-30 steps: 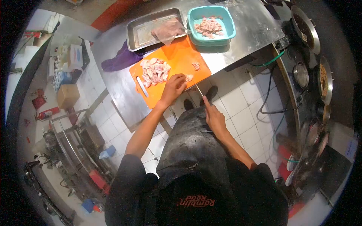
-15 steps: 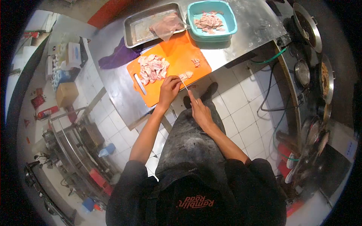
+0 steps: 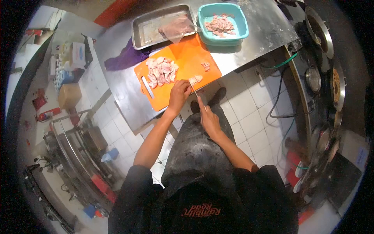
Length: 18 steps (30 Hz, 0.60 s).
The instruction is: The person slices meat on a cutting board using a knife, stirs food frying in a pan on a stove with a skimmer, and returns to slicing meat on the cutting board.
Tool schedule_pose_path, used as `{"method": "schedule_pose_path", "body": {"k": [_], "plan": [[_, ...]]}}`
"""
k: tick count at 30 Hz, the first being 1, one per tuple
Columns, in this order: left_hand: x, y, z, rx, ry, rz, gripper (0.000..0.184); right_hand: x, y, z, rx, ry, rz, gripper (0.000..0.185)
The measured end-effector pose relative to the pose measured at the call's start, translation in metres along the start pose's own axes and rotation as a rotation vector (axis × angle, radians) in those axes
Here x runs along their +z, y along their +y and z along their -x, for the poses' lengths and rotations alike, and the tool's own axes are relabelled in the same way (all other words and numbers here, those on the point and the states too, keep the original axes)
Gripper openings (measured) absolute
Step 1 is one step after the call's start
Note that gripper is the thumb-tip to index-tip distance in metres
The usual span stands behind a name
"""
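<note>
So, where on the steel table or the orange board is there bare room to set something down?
The steel table has room right of the turquoise tub; the orange board, between the meat pile and the small scraps. Crowded: the board's near edge, around left hand, knife and right hand.

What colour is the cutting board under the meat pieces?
The cutting board is bright orange; it shows in the head view, the only one here.

Bright centre, dark, seemingly blurry edges
</note>
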<state>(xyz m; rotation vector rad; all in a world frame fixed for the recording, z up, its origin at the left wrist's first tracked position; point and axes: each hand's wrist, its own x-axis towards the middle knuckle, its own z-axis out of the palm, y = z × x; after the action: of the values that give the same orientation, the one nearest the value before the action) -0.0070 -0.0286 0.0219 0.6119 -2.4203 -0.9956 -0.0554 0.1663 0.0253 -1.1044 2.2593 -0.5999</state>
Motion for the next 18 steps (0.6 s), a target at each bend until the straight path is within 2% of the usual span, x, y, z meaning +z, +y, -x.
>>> {"method": "schedule_pose_path", "body": {"k": [5,8,9,11,13,15,18], "plan": [[0.000,-0.001,0.000,-0.009,-0.032,-0.007,0.011,0.006,-0.007,-0.052,-0.089,0.120,0.025,0.081],[0.003,0.001,0.001,-0.040,-0.038,-0.012,0.011,0.002,-0.007,-0.038,-0.115,0.193,0.008,0.081],[0.003,0.000,-0.001,-0.059,-0.028,-0.006,0.011,0.000,-0.005,-0.024,-0.121,0.200,0.010,0.081],[0.001,0.001,-0.003,-0.017,-0.004,-0.018,0.011,-0.004,0.005,0.010,-0.012,0.009,0.037,0.080],[0.002,0.000,-0.002,0.034,0.005,-0.030,0.011,-0.009,0.000,0.005,-0.010,0.006,0.048,0.080],[0.004,0.000,0.000,-0.017,-0.022,-0.011,0.009,-0.007,-0.003,-0.015,0.001,0.011,0.058,0.081],[0.000,-0.001,0.000,0.022,-0.026,-0.024,0.008,0.008,-0.003,-0.042,-0.092,0.142,0.052,0.085]]}}
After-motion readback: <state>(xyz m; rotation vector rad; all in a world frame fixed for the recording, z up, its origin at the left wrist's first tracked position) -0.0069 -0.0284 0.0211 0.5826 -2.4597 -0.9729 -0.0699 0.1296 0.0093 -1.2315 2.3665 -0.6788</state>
